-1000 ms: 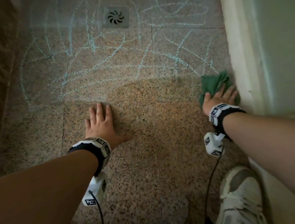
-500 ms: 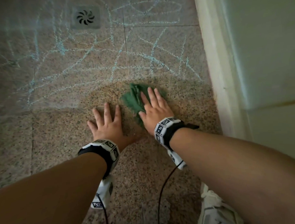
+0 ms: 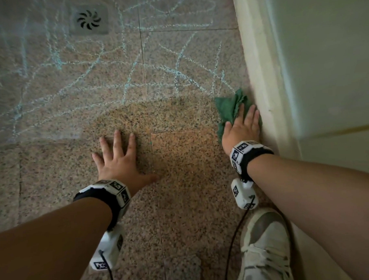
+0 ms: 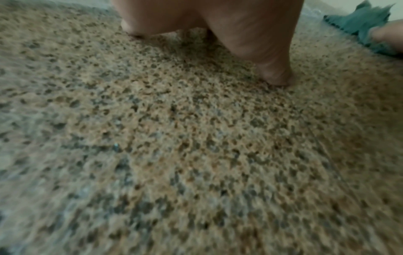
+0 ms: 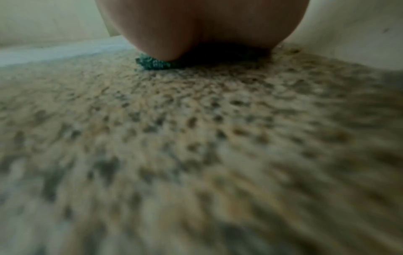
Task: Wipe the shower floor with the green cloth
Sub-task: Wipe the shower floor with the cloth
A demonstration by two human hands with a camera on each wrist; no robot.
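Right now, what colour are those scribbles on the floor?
Pale blue scribbles, clearest in the head view.

head: high, looking steeply down at speckled floor (image 3: 182, 203), both forearms in frame | left wrist: just above floor, looking along left hand (image 4: 218, 25), close, blurred | right wrist: same low angle behind right hand (image 5: 200, 25) | shared: green cloth (image 3: 226, 110) in all three; wall base (image 3: 261, 83) in head and right wrist
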